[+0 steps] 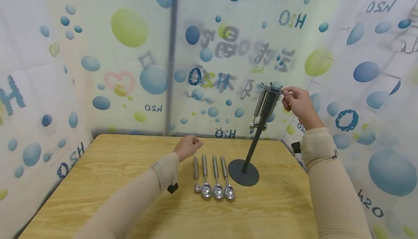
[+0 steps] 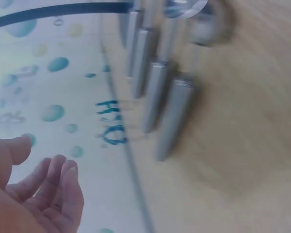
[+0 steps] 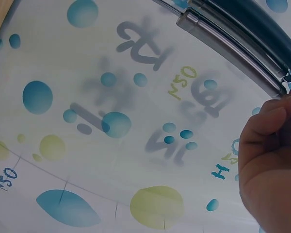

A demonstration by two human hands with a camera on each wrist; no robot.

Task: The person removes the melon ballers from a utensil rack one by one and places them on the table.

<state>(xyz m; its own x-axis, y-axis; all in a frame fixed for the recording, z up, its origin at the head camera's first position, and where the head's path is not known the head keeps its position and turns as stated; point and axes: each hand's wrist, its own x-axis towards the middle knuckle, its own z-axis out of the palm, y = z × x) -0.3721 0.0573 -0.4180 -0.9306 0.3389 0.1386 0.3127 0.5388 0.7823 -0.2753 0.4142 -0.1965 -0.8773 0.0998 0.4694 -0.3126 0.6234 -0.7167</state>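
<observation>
My right hand (image 1: pixel 300 104) pinches the hooked top of a dark grey utensil stand (image 1: pixel 251 148), which leans. Metal-handled utensils (image 1: pixel 259 103) hang from that top, with small ball-like ends. In the right wrist view the fingertips of the right hand (image 3: pixel 271 155) are beside the handle ends (image 3: pixel 233 53); the exact grip is partly hidden. My left hand (image 1: pixel 187 147), loosely curled and holding nothing, hovers above the table. Closest to it lies a small metal scoop (image 1: pixel 196 188), in a row with three larger ice cream scoops (image 1: pixel 217 192), their handles pointing away from me.
The wooden table (image 1: pixel 130 181) has its far edge along a white curtain (image 1: pixel 130 61) printed with blue and green dots. The stand's round base (image 1: pixel 240 179) is just right of the scoops. Curtains also hang at both sides.
</observation>
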